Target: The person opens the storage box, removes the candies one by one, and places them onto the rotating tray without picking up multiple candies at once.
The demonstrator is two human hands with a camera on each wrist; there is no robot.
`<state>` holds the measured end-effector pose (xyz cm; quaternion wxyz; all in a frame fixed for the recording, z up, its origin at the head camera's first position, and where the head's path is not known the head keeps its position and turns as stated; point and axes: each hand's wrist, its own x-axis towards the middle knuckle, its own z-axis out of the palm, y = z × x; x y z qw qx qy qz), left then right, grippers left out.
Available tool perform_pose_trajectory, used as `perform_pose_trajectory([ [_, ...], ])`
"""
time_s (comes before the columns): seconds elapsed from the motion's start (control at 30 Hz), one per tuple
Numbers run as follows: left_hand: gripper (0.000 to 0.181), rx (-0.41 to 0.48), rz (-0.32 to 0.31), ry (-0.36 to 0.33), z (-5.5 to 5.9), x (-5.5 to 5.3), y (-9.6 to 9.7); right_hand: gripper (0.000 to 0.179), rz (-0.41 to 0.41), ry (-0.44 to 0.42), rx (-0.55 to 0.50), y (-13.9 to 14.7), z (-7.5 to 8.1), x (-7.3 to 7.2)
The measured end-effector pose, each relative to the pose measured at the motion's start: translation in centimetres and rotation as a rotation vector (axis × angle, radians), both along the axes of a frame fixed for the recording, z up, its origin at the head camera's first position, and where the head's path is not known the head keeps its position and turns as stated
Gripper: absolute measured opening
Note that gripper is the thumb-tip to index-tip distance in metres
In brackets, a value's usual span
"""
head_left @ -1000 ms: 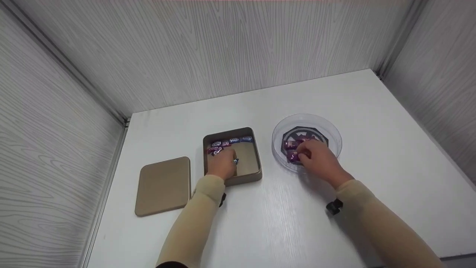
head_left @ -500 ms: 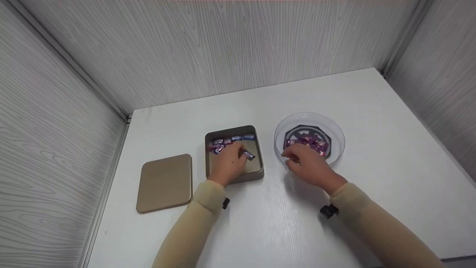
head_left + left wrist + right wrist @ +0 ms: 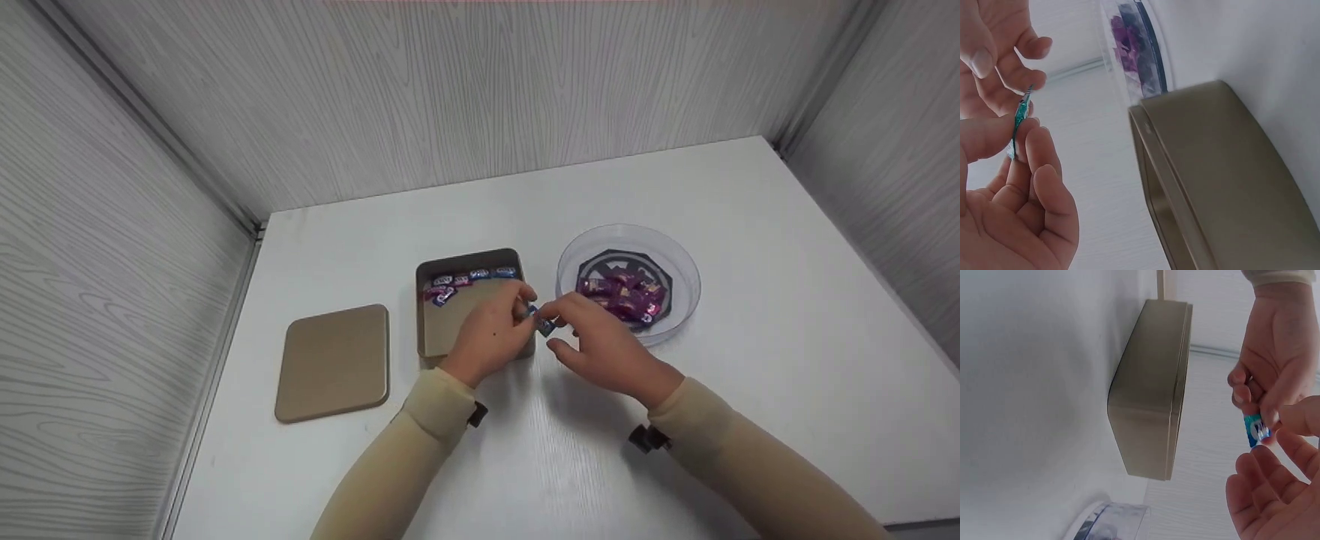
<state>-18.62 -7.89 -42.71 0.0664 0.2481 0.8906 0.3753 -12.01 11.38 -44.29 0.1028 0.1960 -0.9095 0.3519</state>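
My left hand (image 3: 491,330) pinches a small blue-green wrapped candy (image 3: 1256,430) between thumb and fingers, above the right side of the gold tin box (image 3: 448,330). The candy's free end points toward my right hand (image 3: 609,346), whose fingertips are at or very close to it. The right thumb stands apart from its fingers. Inside the tin, several wrapped candies (image 3: 478,274) lie along the back wall and in the back left corner. In the left wrist view the candy (image 3: 1022,115) is seen nearly edge-on.
Right of the tin stands a clear round dish (image 3: 687,300) with several purple wrapped candies (image 3: 628,291) on a dark patterned base. The tin's gold lid (image 3: 334,364) lies flat to the left on the white table (image 3: 525,465). Walls rise behind and at both sides.
My left hand has lifted the candy from inside the tin and carried it right. My right hand has come left from the dish to meet it, leaving the purple candies there.
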Motion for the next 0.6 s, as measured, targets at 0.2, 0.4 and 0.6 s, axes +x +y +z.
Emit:
perform_pose_trajectory([
  [0.2,0.027,0.013,-0.029,-0.002,0.3,0.4,0.5,0.033,-0.022,0.01,-0.008,0.0,-0.4,0.2],
  [0.4,0.026,0.029,-0.088,-0.028,0.3,0.8,1.2,0.03,-0.049,0.021,-0.027,0.0,-0.7,0.3],
  [0.6,0.026,0.023,-0.12,-0.073,0.1,1.0,1.7,0.022,-0.064,0.023,-0.053,0.4,-1.1,0.2],
])
